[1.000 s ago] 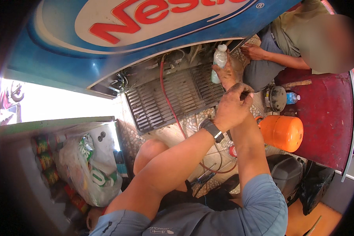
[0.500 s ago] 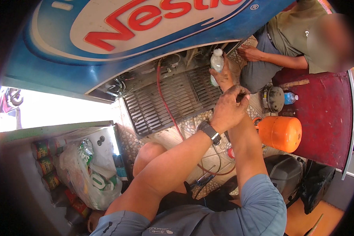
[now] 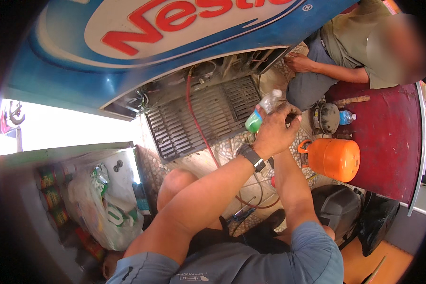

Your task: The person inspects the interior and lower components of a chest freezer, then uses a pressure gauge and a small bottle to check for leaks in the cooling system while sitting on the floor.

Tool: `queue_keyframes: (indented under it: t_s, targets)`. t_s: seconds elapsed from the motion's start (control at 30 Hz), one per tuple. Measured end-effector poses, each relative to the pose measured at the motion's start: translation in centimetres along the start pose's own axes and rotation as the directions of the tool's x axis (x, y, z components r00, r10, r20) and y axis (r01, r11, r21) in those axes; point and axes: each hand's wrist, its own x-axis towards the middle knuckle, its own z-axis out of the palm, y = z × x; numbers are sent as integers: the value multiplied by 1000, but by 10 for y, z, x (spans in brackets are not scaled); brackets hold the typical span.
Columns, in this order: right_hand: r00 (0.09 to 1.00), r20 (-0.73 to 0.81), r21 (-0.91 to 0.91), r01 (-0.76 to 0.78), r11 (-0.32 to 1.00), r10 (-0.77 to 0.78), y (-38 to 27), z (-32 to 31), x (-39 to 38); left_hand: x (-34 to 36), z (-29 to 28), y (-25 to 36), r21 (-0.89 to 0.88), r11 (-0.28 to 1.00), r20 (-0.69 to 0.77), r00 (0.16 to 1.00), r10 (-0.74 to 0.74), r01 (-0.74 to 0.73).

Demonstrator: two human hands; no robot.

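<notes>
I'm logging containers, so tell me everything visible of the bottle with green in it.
The bottle looks like clear plastic, with a pale top, a blue band and green toward its base. It slants, top toward the picture's upper right, seen beside the slatted panel. The right hand grips it; whether the left hand touches it is unclear.

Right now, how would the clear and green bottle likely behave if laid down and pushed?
The bottle would likely roll, since its body looks round. Its thin-looking clear plastic may flex under a push. With green showing only toward its base, that end is probably heavier.
</notes>
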Motion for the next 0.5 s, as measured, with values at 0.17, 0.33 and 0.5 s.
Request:
queue_keyframes:
  t_s: [0.17,0.33,0.5]
  targets:
    - [998,-31,-132,51,990,-56,11,6,13,-4,2,3,30,999,31,999,30,-31]
    - [988,-75,-90,128,988,-135,-21,-21,59,-5,0,3,-113,992,92,995,-40,51]
    - [959,-69,-266,247,932,-274,-55,-53,78,-5,4,10,-137,990,38,999,-17,22]
